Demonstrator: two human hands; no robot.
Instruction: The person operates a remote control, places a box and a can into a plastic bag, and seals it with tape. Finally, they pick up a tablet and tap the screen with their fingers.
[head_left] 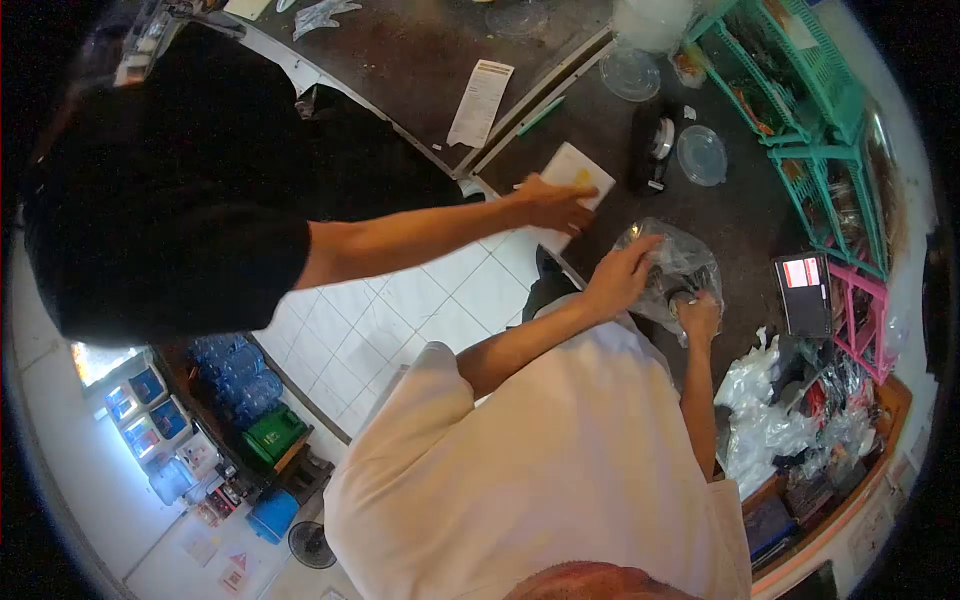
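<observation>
A clear plastic bag [685,250] lies crumpled over the dark tabletop in front of the person in the white shirt. At its left edge is my left hand [618,278], its fingers stretched out and apart, touching the film. My right hand [699,314] is closed at the bag's lower right side, around a small round dark-rimmed item [680,302] in or under the plastic; the item is only partly visible.
From the left, a co-worker in black reaches a hand [555,205] onto a white box [582,168]. Around are a receipt [482,103], clear lids [701,155], a black device [652,145], green baskets [830,200], a dark tablet-like device [803,295] and heaped plastic bags [755,410].
</observation>
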